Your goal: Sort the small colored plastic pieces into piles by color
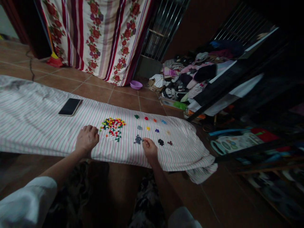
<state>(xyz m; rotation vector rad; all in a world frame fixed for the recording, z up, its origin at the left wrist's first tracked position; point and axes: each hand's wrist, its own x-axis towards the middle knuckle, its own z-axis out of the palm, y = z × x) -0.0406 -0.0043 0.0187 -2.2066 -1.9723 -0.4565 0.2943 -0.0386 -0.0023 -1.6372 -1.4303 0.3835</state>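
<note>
A mixed heap of small coloured pieces (pixel 114 126) lies on the striped cloth. Just left of it my left hand (pixel 87 138) rests on the cloth, fingers curled together; whether anything is under them is hidden. My right hand (pixel 149 148) is closed in a pinch at the right edge of a dark grey pile (pixel 138 139); what its fingertips hold is too small to name. Around it are small single-colour piles: black (pixel 161 142), brown (pixel 169 143), light grey (pixel 139 127), yellow (pixel 148 128), dark blue (pixel 157 130), green (pixel 136 117), red (pixel 146 118), orange (pixel 155 120), light blue (pixel 163 121) and beige (pixel 168 132).
A phone (pixel 70 106) lies on the cloth at the left. Beyond are a floral curtain (pixel 95 38), a purple bowl (pixel 136 85) and a red dustpan (pixel 55 61) on the tiled floor. Heaped clothes (pixel 190 76) and a dark slanting bar (pixel 223 82) stand at the right.
</note>
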